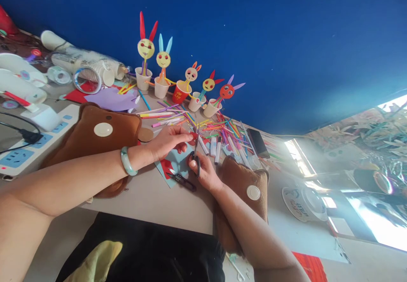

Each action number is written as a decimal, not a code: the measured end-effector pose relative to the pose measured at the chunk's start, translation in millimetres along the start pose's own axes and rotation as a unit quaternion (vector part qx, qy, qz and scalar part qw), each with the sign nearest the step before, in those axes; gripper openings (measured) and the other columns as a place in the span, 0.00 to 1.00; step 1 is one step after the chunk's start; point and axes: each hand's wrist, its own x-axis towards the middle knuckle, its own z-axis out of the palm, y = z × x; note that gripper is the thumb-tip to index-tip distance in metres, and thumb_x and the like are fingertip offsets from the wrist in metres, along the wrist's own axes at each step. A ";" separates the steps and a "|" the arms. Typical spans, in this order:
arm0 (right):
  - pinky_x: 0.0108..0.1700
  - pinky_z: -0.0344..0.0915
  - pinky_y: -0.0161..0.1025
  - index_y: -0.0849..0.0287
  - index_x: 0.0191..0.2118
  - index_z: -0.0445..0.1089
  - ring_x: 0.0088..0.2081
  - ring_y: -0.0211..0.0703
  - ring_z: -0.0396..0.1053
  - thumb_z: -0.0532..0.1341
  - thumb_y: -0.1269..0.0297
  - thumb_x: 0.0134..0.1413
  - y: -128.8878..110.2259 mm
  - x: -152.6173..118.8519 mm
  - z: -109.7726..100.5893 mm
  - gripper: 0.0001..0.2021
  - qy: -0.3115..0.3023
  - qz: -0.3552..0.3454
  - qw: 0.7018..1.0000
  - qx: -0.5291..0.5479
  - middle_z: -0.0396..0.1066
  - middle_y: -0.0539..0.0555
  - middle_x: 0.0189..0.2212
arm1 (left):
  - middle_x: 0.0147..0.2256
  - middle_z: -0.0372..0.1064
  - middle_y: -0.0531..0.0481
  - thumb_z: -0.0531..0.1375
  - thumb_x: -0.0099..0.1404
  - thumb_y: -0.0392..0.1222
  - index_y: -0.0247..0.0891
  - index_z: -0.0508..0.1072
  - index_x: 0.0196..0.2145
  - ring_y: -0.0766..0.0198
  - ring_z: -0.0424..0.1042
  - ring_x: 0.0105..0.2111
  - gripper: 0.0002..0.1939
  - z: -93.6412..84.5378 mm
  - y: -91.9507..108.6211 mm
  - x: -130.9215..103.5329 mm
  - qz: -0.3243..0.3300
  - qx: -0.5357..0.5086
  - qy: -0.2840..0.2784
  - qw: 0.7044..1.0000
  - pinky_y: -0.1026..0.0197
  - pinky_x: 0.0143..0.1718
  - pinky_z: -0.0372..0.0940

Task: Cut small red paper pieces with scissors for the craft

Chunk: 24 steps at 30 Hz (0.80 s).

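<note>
red scrap of paper (193,136) pinched in left hand (168,140) fingertips, above pale blue paper sheet (178,161) on grey tabletop (152,197). black-handled scissors (196,154) gripped in right hand (205,174), fingers through loops, blades upright, tips at red scrap. second black scissors (182,180) flat on blue sheet, untouched. green bangle (127,161) on left wrist. scattered coloured paper sticks (219,129) just beyond. row of paper-cup rabbit figures (181,85) against blue wall.
</note>
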 end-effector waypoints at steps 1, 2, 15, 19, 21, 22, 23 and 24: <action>0.28 0.50 0.36 0.59 0.27 0.61 0.26 0.35 0.51 0.55 0.31 0.50 0.0 0.1 0.0 0.30 0.001 0.002 1.000 -0.001 0.56 0.47 0.22 | 0.30 0.74 0.49 0.67 0.56 0.47 0.33 0.74 0.30 0.73 0.66 0.21 0.13 -0.2 -0.1 0.1 -0.001 -0.002 0.000 1.000 0.66 0.24 0.60; 0.28 0.50 0.36 0.59 0.27 0.61 0.25 0.35 0.51 0.55 0.31 0.50 -0.1 0.1 -0.1 0.30 0.002 0.003 1.000 -0.001 0.56 0.47 0.22 | 0.30 0.74 0.50 0.67 0.56 0.47 0.33 0.74 0.30 0.73 0.66 0.21 0.13 -0.4 -0.2 0.2 -0.003 -0.003 -0.001 1.000 0.66 0.24 0.60; 0.27 0.50 0.36 0.58 0.27 0.61 0.25 0.36 0.51 0.55 0.29 0.48 2.7 0.3 -0.2 0.31 0.006 0.010 1.000 -0.006 0.56 0.47 0.21 | 0.30 0.73 0.49 0.68 0.54 0.48 0.33 0.74 0.29 0.73 0.65 0.21 0.14 0.5 1.2 -1.5 -0.009 -0.008 -0.010 1.000 0.65 0.25 0.61; 0.27 0.50 0.36 0.58 0.27 0.61 0.25 0.36 0.52 0.55 0.29 0.48 2.3 0.0 -0.2 0.31 0.008 0.013 1.000 -0.003 0.56 0.47 0.21 | 0.31 0.74 0.49 0.68 0.55 0.48 0.33 0.74 0.30 0.73 0.66 0.21 0.14 -0.3 0.5 -0.8 -0.007 -0.007 -0.012 1.000 0.65 0.25 0.61; 0.27 0.50 0.36 0.58 0.27 0.61 0.25 0.36 0.52 0.55 0.29 0.49 1.6 -0.1 -0.1 0.31 0.009 0.013 1.000 0.000 0.56 0.47 0.21 | 0.31 0.74 0.48 0.68 0.55 0.47 0.33 0.74 0.30 0.73 0.66 0.21 0.13 -0.6 0.5 -0.6 -0.006 -0.010 -0.010 1.000 0.65 0.25 0.61; 0.27 0.50 0.36 0.58 0.27 0.61 0.25 0.36 0.52 0.55 0.30 0.49 1.2 -0.1 -0.2 0.31 0.009 0.013 1.000 0.001 0.56 0.47 0.21 | 0.31 0.74 0.48 0.68 0.55 0.46 0.33 0.74 0.30 0.73 0.66 0.21 0.13 -0.6 0.6 -0.5 -0.007 -0.011 -0.009 1.000 0.66 0.25 0.61; 0.27 0.50 0.36 0.58 0.27 0.61 0.25 0.36 0.52 0.55 0.30 0.49 0.8 -0.1 -0.2 0.31 0.010 0.013 1.000 0.002 0.56 0.47 0.21 | 0.31 0.74 0.48 0.67 0.55 0.46 0.33 0.74 0.30 0.73 0.66 0.21 0.13 -0.5 0.9 -0.5 -0.007 -0.012 -0.008 1.000 0.66 0.25 0.61; 0.27 0.50 0.36 0.58 0.27 0.61 0.25 0.36 0.52 0.55 0.30 0.49 0.5 -0.1 -0.2 0.30 0.011 0.012 1.000 0.002 0.56 0.47 0.21 | 0.31 0.74 0.48 0.67 0.55 0.45 0.33 0.74 0.30 0.73 0.66 0.21 0.12 -0.3 1.3 -0.6 -0.007 -0.013 -0.006 1.000 0.65 0.25 0.61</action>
